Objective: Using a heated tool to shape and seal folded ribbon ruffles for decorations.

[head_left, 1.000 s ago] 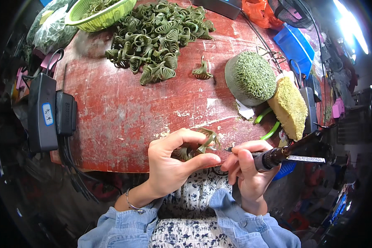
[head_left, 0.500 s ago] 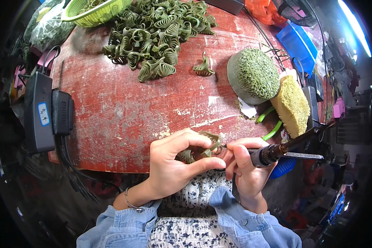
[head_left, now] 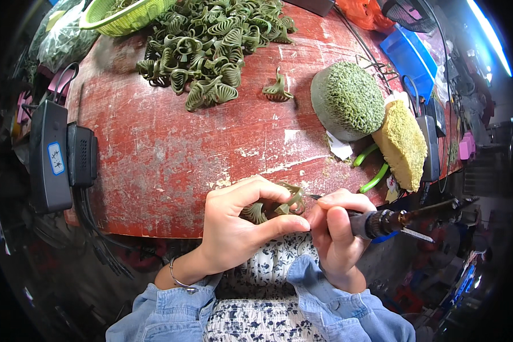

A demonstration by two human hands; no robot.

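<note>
My left hand (head_left: 231, 228), fingers curled, holds an olive-green piece with ribbed, fan-like folds (head_left: 253, 212) near the table's front edge. My right hand (head_left: 342, 239) grips a black, pen-like tool with a metal shaft (head_left: 385, 222), which sticks out to the right; a long silver blade-like strip (head_left: 417, 233) lies beneath it. A thin dark tip (head_left: 313, 196) points from my right fingers at the green piece, close beside it; whether they touch I cannot tell. A single similar piece (head_left: 276, 90) lies farther back, apart from a large pile of them (head_left: 196, 51).
The worn red table (head_left: 182, 148) carries a green bristly mound (head_left: 350, 100), a yellow spongy block (head_left: 402, 142), green-handled tool (head_left: 373, 179) and blue bin (head_left: 410, 62) at right. A green basket (head_left: 119, 20) is back left; black boxes with cables (head_left: 51, 159) stand at left.
My right hand has moved slightly leftward to the green piece, and the outer end of its tool has swung down and to the right. My left hand has barely moved.
</note>
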